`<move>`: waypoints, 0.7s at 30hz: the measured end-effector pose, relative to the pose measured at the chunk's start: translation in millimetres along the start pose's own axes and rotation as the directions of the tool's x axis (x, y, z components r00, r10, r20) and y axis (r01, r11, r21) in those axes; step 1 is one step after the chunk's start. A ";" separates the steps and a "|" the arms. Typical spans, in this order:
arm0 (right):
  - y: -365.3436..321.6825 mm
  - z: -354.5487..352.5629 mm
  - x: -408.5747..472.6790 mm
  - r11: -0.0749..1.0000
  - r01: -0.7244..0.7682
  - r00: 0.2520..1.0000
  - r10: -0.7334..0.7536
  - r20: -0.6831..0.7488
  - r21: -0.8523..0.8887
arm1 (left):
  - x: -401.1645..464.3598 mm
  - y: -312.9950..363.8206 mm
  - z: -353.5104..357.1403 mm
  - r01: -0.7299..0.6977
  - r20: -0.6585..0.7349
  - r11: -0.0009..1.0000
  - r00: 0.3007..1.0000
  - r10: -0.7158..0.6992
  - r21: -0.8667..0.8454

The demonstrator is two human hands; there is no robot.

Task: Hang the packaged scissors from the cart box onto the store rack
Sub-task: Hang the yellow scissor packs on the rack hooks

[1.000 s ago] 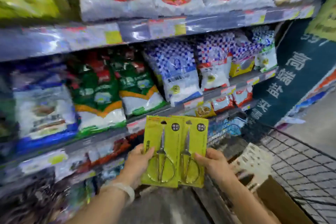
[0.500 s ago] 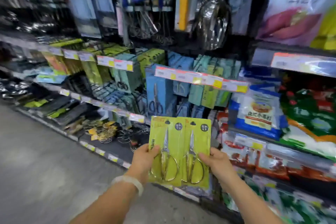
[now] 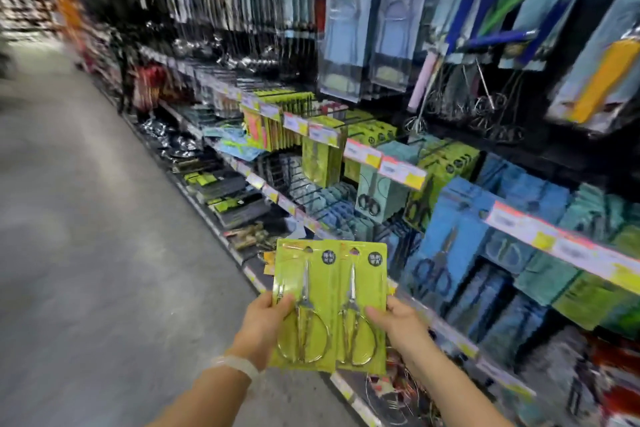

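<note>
I hold two yellow-green carded packs of metal scissors side by side in front of me. My left hand (image 3: 265, 319) pinches the left pack of scissors (image 3: 304, 302) at its left edge. My right hand (image 3: 398, 321) pinches the right pack of scissors (image 3: 363, 305) at its right edge. Both packs stand upright, hang holes on top. The store rack (image 3: 398, 170) runs along my right, with pegs carrying matching green scissor packs (image 3: 320, 159) and blue ones. The cart box is out of view.
Price tags (image 3: 401, 172) line the rack's peg rails. Whisks and utensils (image 3: 485, 104) hang higher up. Blue scissor packs (image 3: 450, 236) fill the pegs just right of my hands. A grey aisle floor (image 3: 86, 236) stretches away on the left.
The view has swung left from the food shelves to the utensil and scissors rack, and the aisle has come into sight. My hands keep the same hold on the two packs.
</note>
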State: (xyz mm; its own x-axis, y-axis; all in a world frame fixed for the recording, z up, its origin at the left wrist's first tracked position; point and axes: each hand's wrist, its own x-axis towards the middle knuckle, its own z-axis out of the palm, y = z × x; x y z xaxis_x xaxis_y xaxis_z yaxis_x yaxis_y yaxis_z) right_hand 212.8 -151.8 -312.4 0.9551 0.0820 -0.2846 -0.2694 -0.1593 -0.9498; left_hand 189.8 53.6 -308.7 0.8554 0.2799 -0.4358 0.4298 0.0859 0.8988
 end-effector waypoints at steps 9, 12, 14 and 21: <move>-62.2 41.7 150.5 1.000 0.017 1.000 -0.017 -0.012 0.024 | 128.7 80.6 -24.2 -0.031 -0.034 1.000 0.999 0.031 -0.002; -71.0 48.6 185.7 0.999 0.025 0.998 -0.026 -0.052 -0.026 | 162.6 90.6 -28.3 -0.026 -0.011 0.999 1.000 0.026 -0.019; -77.0 52.8 204.1 0.998 0.027 0.997 -0.031 -0.073 -0.056 | 184.7 95.8 -30.4 -0.014 0.013 1.000 1.000 0.015 -0.024; -99.0 65.5 267.7 0.998 0.006 0.975 -0.019 -0.224 -0.058 | 260.3 120.1 -29.0 0.014 0.096 1.000 0.995 -0.016 0.020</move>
State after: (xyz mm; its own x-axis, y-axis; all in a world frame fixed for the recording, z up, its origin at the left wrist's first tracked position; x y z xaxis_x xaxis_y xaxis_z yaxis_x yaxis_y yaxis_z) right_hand 487.1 -49.7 -303.1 0.9634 -0.1370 -0.2304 -0.2560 -0.2152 -0.9424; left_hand 455.7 164.5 -312.8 0.8724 0.1852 -0.4524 0.4474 0.0704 0.8916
